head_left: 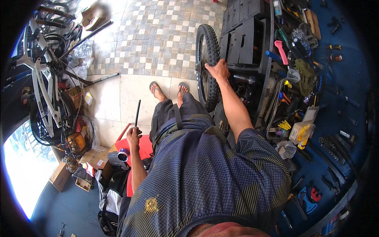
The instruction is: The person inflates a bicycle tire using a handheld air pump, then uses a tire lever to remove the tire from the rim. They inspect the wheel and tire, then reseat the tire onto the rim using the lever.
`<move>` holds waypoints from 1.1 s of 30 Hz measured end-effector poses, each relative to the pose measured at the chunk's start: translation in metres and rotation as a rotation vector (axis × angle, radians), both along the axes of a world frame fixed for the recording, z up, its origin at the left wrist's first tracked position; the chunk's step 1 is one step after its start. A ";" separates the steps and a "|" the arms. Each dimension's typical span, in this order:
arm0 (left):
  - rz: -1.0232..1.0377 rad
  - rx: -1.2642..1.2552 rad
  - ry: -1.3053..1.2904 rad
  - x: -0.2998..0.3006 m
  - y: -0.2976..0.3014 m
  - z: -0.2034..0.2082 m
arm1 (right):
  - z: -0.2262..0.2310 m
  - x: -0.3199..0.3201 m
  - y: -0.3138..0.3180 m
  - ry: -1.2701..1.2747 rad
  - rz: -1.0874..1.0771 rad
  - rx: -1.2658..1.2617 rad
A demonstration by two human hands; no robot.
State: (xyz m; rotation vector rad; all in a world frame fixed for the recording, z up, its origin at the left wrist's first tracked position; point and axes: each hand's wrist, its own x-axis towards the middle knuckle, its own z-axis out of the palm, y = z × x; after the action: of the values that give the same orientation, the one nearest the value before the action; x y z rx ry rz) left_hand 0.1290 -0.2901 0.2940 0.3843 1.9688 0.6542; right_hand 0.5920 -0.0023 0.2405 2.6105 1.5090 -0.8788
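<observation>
My left hand (134,135) is closed around a thin black rod (137,112), which points up and away from me above the tiled floor. On the right, my right hand (218,70) grips a bicycle wheel (213,47) by its knobby black tyre, thumb reaching across toward the hub. The wheel stands upright beside the dark drawers, and a cassette (198,67) shows at its hub. Beside my left forearm is a red surface (140,144) with a red bar, and a dark round-topped can (123,154) sits close by.
A white bicycle frame (42,75) and loose parts crowd the left. Black drawers (239,43) line the right, below a bench tray (272,130) crammed with tools. Hand tools hang on a blue panel (335,114). Cardboard boxes (60,176) stand at lower left.
</observation>
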 end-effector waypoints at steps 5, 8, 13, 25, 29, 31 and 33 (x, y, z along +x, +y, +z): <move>0.018 0.035 -0.003 0.004 0.001 0.002 | 0.001 -0.001 0.003 -0.001 -0.027 0.000; 0.021 0.044 -0.015 0.005 0.002 0.004 | 0.000 0.000 0.005 -0.011 -0.039 0.004; 0.018 0.044 -0.009 0.003 0.000 0.001 | 0.004 0.003 0.010 0.007 -0.050 -0.039; 0.016 0.011 -0.017 -0.006 -0.008 -0.007 | -0.011 -0.003 0.023 0.077 -0.026 0.013; 0.021 0.009 -0.031 -0.009 -0.004 -0.002 | -0.006 -0.032 0.034 0.126 0.033 0.017; 0.019 0.037 0.026 -0.011 -0.004 0.002 | 0.003 -0.052 0.039 0.157 0.132 0.054; 0.028 0.040 0.068 -0.013 -0.005 0.002 | 0.010 -0.060 0.049 0.171 0.281 0.060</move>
State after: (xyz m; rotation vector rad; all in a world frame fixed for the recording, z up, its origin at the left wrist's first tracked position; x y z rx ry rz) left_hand 0.1162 -0.2956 0.2964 0.4086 2.0315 0.7075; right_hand 0.5318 0.0463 0.2510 2.3276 1.9124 -1.0608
